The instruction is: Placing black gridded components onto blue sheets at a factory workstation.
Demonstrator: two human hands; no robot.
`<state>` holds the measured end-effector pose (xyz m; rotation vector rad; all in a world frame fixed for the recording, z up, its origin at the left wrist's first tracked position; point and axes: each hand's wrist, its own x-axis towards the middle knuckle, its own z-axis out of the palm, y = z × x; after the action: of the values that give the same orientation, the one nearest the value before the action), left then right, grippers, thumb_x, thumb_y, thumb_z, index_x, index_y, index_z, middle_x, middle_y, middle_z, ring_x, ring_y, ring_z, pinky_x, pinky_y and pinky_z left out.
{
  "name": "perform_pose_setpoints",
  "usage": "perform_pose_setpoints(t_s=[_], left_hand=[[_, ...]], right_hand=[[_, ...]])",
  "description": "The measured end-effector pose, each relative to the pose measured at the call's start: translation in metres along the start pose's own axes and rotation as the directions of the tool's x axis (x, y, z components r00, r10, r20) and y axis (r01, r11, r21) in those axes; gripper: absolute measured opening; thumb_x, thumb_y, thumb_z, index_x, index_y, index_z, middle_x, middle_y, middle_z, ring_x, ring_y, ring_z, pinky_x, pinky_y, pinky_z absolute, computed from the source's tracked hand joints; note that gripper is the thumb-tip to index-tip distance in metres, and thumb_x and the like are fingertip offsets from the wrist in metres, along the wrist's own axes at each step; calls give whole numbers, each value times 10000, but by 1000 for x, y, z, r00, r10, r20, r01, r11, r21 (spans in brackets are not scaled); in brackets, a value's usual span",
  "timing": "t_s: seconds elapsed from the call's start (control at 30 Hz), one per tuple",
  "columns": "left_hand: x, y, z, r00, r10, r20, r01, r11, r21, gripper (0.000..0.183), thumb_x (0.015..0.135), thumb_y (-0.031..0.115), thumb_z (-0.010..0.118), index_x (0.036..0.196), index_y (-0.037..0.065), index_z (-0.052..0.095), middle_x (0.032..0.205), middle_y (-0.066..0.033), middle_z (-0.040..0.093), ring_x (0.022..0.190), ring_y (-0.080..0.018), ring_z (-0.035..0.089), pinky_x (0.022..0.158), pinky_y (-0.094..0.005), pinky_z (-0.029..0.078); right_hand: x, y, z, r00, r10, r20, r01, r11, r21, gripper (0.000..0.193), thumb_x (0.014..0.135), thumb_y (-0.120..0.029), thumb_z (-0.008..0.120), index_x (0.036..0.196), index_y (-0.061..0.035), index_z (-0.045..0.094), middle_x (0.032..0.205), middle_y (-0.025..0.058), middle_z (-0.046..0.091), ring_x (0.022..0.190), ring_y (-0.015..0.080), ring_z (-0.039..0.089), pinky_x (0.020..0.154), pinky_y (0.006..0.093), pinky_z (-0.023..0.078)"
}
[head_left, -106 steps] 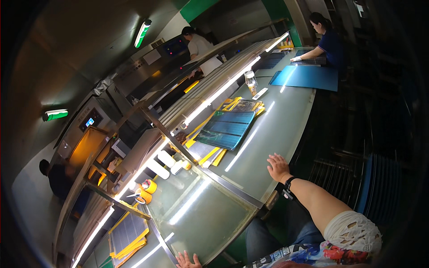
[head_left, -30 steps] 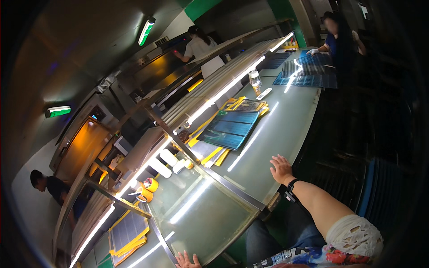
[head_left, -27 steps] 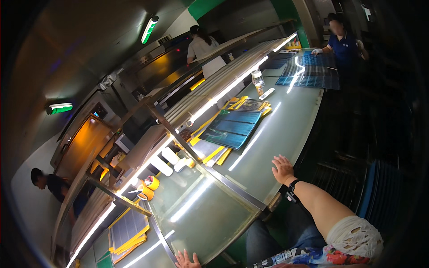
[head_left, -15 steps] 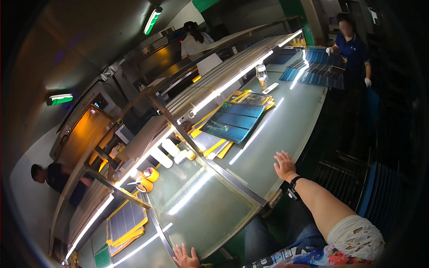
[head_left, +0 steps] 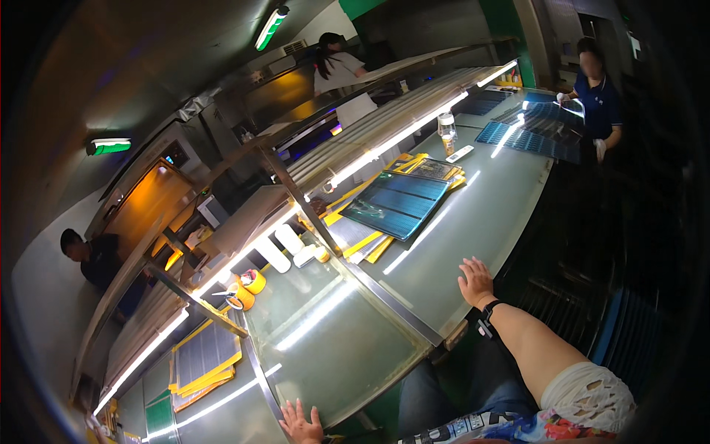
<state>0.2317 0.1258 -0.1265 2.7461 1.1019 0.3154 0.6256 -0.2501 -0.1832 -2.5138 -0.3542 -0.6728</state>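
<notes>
My left hand (head_left: pixel 300 425) is at the lower edge of the glass-topped table (head_left: pixel 333 370), its fingers spread and nothing in them. My right hand (head_left: pixel 476 283) rests at the table's near edge further right, fingers apart and also holding nothing; a dark wristband (head_left: pixel 487 309) circles that wrist. Nearest to it on the glass is a dark blue-green panel (head_left: pixel 394 203), which lies tilted over a stack of yellow-edged sheets (head_left: pixel 362 240). White rolls (head_left: pixel 274 254) and an orange tape roll (head_left: pixel 240 297) stand at the table's back, between my two hands.
A lit shelf rail (head_left: pixel 399 133) runs along the table's back. More yellow-edged sheets (head_left: pixel 207 357) lie at the left. A clear bottle (head_left: pixel 447 133) and a white remote-shaped device (head_left: pixel 460 154) stand further up. A gloved co-worker (head_left: pixel 597 100) handles a panel (head_left: pixel 525 137) at the far right.
The view has shifted slightly, so the scene sits a little differently in it. My hands stay spread at the table. The far-right co-worker has lifted part of a panel.
</notes>
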Motion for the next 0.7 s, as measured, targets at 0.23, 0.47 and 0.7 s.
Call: perform_pose_setpoints(t_s=[0.23,0.47,0.7], left_hand=[[15,-36,37,997,29,-67,-31,999,-28,588,858,442,576,1363,159,478,1489,-144,321,1392,-353,240,1095,-588,139],[21,-37,40,999,12,-42,-14,998,-56,593,863,490,550,1363,180,480,1486,-136,327,1394,-351,229,1104,-580,117],[40,-23,17,982,51,184,-54,998,15,566,838,448,600,1320,162,525,1403,-159,444,1293,-369,405,1024,-496,363]], right_hand=[[1,0,0,1000,-1,-6,0,1000,-6,335,832,-227,605,1142,-100,591,1306,97,521,1272,320,413,1096,443,289],[3,4,5,999,-33,-6,33,999,0,332,829,-216,609,1135,-91,581,1302,112,521,1270,334,410,1092,449,292],[1,5,6,1000,-22,0,22,1000,15,352,836,-213,600,1161,-83,572,1312,113,514,1273,338,404,1099,446,285]])
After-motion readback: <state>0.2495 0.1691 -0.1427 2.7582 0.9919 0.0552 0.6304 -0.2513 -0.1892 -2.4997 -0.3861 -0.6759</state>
